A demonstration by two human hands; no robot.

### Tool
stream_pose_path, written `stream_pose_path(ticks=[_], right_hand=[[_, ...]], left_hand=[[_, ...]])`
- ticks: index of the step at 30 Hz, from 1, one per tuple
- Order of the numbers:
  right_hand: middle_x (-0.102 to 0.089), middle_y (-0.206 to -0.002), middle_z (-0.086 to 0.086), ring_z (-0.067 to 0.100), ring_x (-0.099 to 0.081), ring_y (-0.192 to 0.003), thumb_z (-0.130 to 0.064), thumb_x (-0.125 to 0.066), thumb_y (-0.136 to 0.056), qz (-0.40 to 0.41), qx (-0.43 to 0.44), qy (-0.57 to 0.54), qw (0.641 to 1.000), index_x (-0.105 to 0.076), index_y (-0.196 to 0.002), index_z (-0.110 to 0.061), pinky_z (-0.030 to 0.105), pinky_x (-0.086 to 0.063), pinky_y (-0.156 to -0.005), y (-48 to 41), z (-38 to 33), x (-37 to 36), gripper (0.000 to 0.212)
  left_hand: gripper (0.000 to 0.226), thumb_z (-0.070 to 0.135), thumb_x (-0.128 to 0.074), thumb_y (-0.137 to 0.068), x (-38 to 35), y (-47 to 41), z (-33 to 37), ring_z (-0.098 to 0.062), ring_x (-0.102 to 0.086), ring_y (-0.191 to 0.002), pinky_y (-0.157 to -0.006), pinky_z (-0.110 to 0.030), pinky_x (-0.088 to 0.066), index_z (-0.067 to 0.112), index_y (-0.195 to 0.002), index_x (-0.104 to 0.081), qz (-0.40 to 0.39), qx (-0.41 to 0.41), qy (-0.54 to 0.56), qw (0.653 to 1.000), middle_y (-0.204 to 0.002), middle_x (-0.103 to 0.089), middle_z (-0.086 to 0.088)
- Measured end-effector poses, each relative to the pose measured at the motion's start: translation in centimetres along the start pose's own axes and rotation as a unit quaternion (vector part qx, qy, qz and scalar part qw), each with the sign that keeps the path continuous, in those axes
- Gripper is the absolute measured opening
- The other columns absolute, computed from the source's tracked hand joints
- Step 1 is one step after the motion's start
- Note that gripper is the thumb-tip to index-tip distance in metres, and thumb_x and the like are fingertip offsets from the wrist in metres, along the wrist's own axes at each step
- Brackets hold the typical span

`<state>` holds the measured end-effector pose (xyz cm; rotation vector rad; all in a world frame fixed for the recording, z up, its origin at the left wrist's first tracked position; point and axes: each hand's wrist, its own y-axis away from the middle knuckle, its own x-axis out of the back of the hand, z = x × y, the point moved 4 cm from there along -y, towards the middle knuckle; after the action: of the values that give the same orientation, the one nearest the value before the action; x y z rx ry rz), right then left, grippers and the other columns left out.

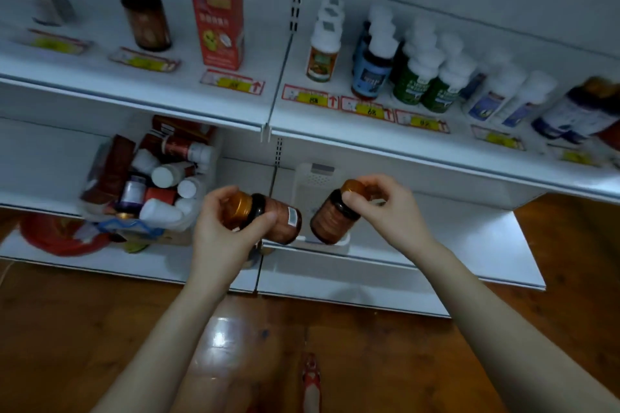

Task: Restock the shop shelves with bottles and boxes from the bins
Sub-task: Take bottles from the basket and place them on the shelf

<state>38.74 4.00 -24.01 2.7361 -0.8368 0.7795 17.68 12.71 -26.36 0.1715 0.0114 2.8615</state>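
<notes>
Two bottles in play at once! The left hand (224,228) curls round an amber bottle (278,221) held on its side. The right hand (389,208) pinches a second amber bottle (330,223) by its gold cap, tilted, base down at the near rim of a white bin (313,178) on the lower shelf (453,238); touching or not, I can't tell. Neither is shelved yet. On the upper shelf (84,70) stand one matching brown bottle (146,17) and a red box (218,23), with gaps around them, while the right section looks well filled with white-capped bottles (419,70). The crowded bin (157,178) at left holds plenty more, so I'd judge lots left to place
</notes>
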Motion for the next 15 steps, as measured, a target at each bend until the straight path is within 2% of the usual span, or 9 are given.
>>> stream_pose_path(ticks=[3, 7, 9, 12, 15], right_hand=[[-0.056, -0.092, -0.01, 0.003, -0.052, -0.083, -0.026, -0.065, -0.084, 0.005, 0.009, 0.001, 1.0, -0.059, -0.111, -0.021, -0.001, -0.038, -0.063, 0.7, -3.1, 1.8, 0.028], [-0.058, -0.086, -0.016, 0.002, -0.055, -0.077, -0.026, -0.063, -0.085, 0.012, 0.033, -0.031, 0.999, -0.063, -0.105, -0.025, 0.011, -0.041, -0.064, 0.8, -6.8, 4.1, 0.02], [-0.059, -0.088, -0.015, 0.003, -0.056, -0.08, -0.027, -0.061, -0.086, 0.019, 0.036, -0.038, 0.998, -0.063, -0.105, -0.025, 0.016, -0.041, -0.065, 0.5, -7.9, 5.2, 0.019], [-0.062, -0.091, -0.007, 0.005, -0.057, -0.078, -0.025, -0.059, -0.088, 0.011, 0.042, -0.048, 0.998, -0.063, -0.102, -0.025, 0.017, -0.042, -0.061, -0.1, -8.9, 6.5, 0.015], [-0.061, -0.088, -0.005, 0.008, -0.055, -0.071, -0.022, -0.058, -0.088, -0.004, 0.051, -0.067, 0.996, -0.062, -0.093, -0.028, 0.02, -0.044, -0.054, -1.1, -9.8, 7.4, 0.009]], left_hand=[[0.046, 0.012, -0.074, -0.073, 1.1, 1.3, 2.9, 0.003, -0.053, -0.084, -0.067, -0.005, -0.044, 0.023, -0.11, -0.05, -0.006, 0.01, 0.044, 0.999, -0.095, -0.052, 0.014], [0.04, 0.015, -0.07, -0.077, 1.7, 2.6, 6.3, -0.003, -0.055, -0.093, -0.081, -0.024, -0.049, 0.028, -0.111, -0.053, -0.021, 0.012, 0.096, 0.995, -0.101, -0.055, 0.01], [0.04, 0.015, -0.068, -0.078, 1.6, 2.8, 8.0, -0.006, -0.055, -0.094, -0.08, -0.024, -0.05, 0.028, -0.112, -0.054, -0.026, -0.001, 0.106, 0.994, -0.103, -0.054, 0.009], [0.04, 0.012, -0.067, -0.08, 1.3, 2.9, 10.0, -0.002, -0.055, -0.088, -0.071, -0.012, -0.051, 0.025, -0.115, -0.054, -0.027, -0.019, 0.107, 0.994, -0.099, -0.053, 0.01], [0.04, 0.011, -0.066, -0.081, 1.2, 2.5, 11.4, -0.004, -0.056, -0.09, -0.076, -0.019, -0.05, 0.021, -0.118, -0.053, -0.022, -0.019, 0.114, 0.993, -0.099, -0.054, 0.008]])
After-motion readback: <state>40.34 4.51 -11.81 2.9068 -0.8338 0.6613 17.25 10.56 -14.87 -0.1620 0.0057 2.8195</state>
